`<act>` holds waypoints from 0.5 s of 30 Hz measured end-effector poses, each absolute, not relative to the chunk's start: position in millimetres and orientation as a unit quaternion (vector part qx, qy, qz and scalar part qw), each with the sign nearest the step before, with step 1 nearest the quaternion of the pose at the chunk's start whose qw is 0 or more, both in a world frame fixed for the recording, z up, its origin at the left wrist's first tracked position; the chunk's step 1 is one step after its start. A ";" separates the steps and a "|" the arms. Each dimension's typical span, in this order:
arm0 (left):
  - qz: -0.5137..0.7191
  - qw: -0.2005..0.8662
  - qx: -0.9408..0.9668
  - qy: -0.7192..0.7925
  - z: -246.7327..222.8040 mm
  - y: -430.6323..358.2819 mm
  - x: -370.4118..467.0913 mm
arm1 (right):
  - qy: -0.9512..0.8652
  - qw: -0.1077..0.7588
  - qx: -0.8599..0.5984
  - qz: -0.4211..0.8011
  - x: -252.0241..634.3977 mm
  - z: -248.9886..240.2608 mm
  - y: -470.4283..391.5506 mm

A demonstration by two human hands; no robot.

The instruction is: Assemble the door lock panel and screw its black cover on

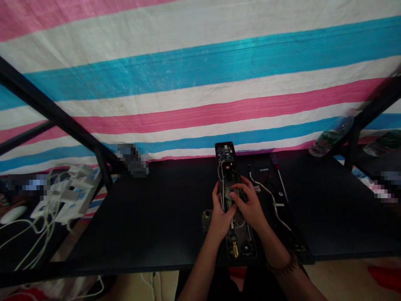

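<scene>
A long, narrow black housing [231, 167] lies opened on the table, with circuit boards, thin wires and a brass-coloured cylinder [235, 248] inside. My left hand [220, 219] wraps round its left edge near the middle, thumb reaching in over the parts. From the right, my right hand [253, 207] bends over the same spot, its thumb and fingers closed together at a small part inside. That part is mostly hidden by the fingers. Beside my left wrist sits a small greenish-grey module [206, 219] with a round opening.
Right of the housing lie a white cable [272, 195] and a screwdriver [280, 175] with a red-and-dark handle. A plastic bottle [332, 134] leans at the back right. White chargers and cords [73, 196] pile up at far left. Behind the black table [150, 221] hangs a striped sheet [200, 90].
</scene>
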State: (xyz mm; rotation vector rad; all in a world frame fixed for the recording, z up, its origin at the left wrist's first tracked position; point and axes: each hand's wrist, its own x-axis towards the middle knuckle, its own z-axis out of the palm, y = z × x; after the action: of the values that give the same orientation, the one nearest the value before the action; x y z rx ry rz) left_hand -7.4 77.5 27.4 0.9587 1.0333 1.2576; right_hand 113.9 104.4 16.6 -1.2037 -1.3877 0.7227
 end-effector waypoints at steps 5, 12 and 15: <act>0.537 0.584 0.410 0.450 27.0 77.6 -7.9 | -0.595 0.549 -0.497 0.311 114.6 15.2 105.1; 0.544 0.576 0.415 0.447 25.3 78.0 -6.7 | -0.610 0.545 -0.486 0.308 115.2 13.5 105.2; 0.542 0.576 0.418 0.447 25.2 78.0 -6.3 | -0.604 0.541 -0.499 0.304 114.8 14.7 105.0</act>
State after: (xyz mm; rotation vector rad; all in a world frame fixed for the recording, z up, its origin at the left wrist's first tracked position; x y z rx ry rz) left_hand -6.3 78.0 25.2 0.9784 1.0470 1.2690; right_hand 114.8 105.0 14.7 -1.1854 -1.4356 0.7233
